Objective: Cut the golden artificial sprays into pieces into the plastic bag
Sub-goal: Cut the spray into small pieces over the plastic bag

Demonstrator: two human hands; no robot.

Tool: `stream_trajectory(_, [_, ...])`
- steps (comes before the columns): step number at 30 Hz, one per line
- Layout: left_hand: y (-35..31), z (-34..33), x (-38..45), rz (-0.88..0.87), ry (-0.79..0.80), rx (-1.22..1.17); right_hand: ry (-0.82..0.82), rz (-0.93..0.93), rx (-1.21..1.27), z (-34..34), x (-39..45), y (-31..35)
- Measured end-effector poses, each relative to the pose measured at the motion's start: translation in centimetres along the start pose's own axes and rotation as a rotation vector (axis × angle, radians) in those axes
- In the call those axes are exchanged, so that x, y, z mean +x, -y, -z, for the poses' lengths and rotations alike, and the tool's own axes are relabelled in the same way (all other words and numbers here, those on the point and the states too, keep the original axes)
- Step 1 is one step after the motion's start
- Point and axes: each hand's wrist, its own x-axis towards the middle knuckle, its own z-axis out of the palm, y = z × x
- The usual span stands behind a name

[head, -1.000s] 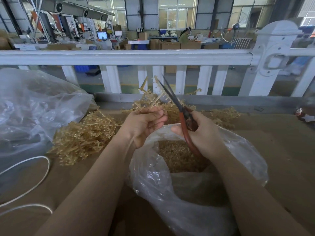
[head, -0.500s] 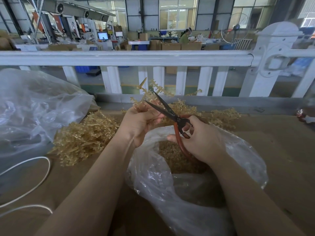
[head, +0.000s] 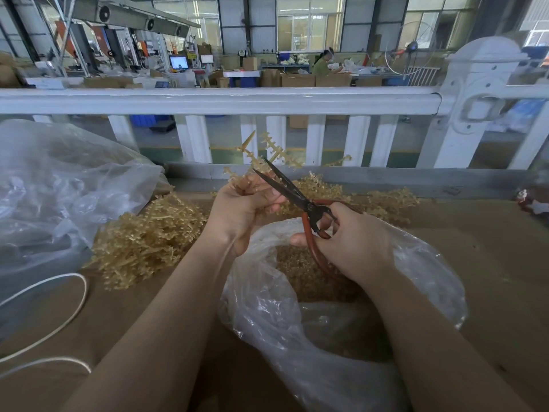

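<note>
My left hand (head: 240,209) grips a golden spray (head: 267,153) whose branches stick up above my fingers. My right hand (head: 353,242) holds red-handled scissors (head: 297,194), their dark blades parted around the spray's stems just above my left fingers. Directly below both hands lies an open clear plastic bag (head: 297,337) with a heap of cut golden pieces (head: 303,272) inside. A pile of uncut golden sprays (head: 145,239) rests on the brown table to the left, and more sprays (head: 386,200) lie behind my right hand.
A large crumpled clear bag (head: 59,197) fills the left side. A white cord (head: 68,307) loops on the table at lower left. A white railing (head: 267,102) runs across behind the table. A small red-and-white figure (head: 531,203) sits at the far right edge.
The scissors swung from upright down to the left and their blades have spread around the spray. My left hand lifted the spray slightly higher.
</note>
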Motion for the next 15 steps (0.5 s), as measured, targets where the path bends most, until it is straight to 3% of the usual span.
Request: stream_trajectory(15, [0.11, 0.16, 0.01, -0.012, -0.02, 0.137, 0.006, -0.011, -0.017, 0.09, -0.2, 0.06])
